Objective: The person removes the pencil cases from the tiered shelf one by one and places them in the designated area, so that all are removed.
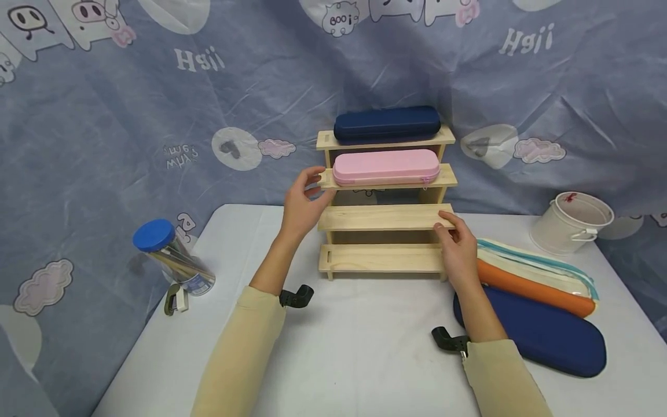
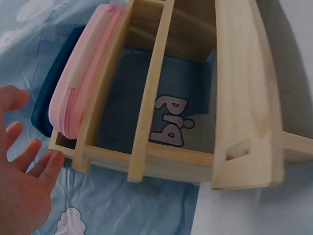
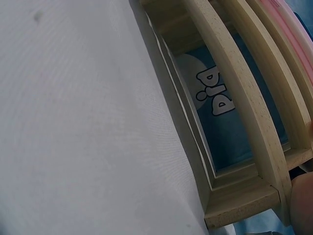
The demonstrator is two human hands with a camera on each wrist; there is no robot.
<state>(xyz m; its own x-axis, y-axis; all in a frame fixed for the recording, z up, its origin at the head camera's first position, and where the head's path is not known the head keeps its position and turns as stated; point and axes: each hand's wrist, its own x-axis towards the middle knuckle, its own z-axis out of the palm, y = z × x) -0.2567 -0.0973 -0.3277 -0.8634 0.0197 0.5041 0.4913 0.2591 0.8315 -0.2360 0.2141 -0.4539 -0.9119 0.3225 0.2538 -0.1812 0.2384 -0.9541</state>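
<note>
A stepped wooden rack (image 1: pixel 385 218) stands at the table's back edge; the left wrist and right wrist views show it at close range. On its top tier lies a dark blue pencil case (image 1: pixel 387 125), with a pink pencil case (image 1: pixel 386 167) one tier lower. My left hand (image 1: pixel 304 202) is at the left end of the pink case's tier; in the left wrist view its fingers (image 2: pixel 49 169) are spread, a fingertip at the rack's end. The right hand (image 1: pixel 458 249) holds the right end of the third tier, thumb and fingers bent around it. Only part of that hand shows in the right wrist view.
Right of the rack lie an orange and cream pencil case (image 1: pixel 537 284) and a flat navy case (image 1: pixel 552 336). Behind them stands a white bucket (image 1: pixel 568 231). At left are a blue-lidded clear jar of sticks (image 1: pixel 179 260) and a small green-and-white item (image 1: pixel 174 299).
</note>
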